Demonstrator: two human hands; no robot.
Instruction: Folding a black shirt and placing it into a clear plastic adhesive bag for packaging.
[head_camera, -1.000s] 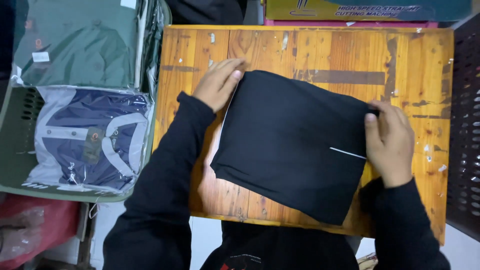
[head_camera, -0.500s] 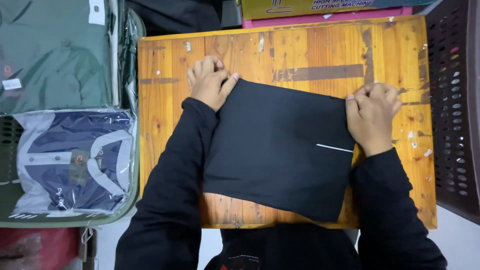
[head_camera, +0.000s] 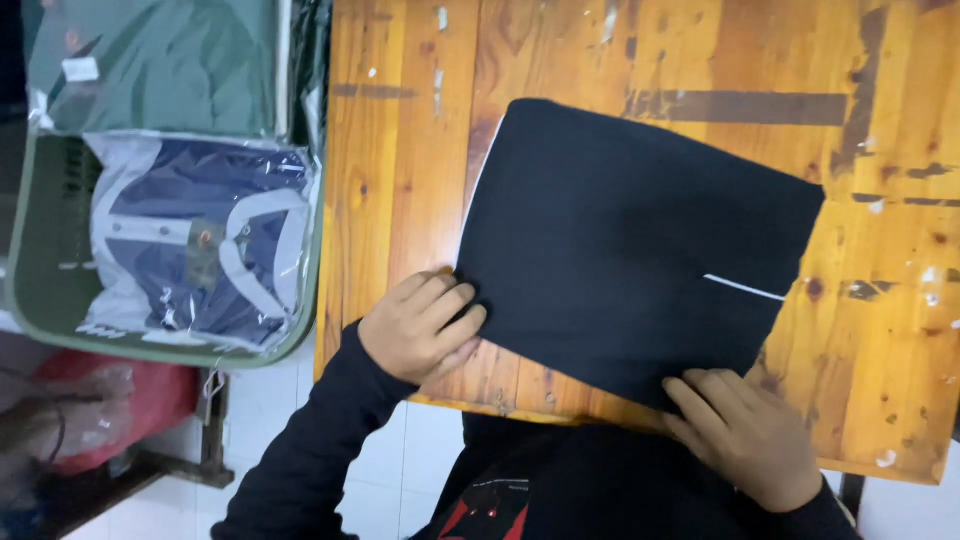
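Observation:
A folded black garment (head_camera: 625, 245) with a thin white stripe lies flat on the wooden table (head_camera: 400, 150). My left hand (head_camera: 420, 325) rests at its near left corner, fingertips pressed on the fabric's edge. My right hand (head_camera: 745, 435) lies on the near right corner at the table's front edge, fingers flat on the cloth. Both arms wear black sleeves.
A green crate (head_camera: 160, 345) stands left of the table, holding a navy and white shirt in a clear bag (head_camera: 205, 240) and a green bagged garment (head_camera: 150, 60) behind it. A red bag (head_camera: 95, 410) sits on the floor below. White tiles show under the table.
Both hands slid from the garment's far corners to its near corners. The view has moved closer and shifted right.

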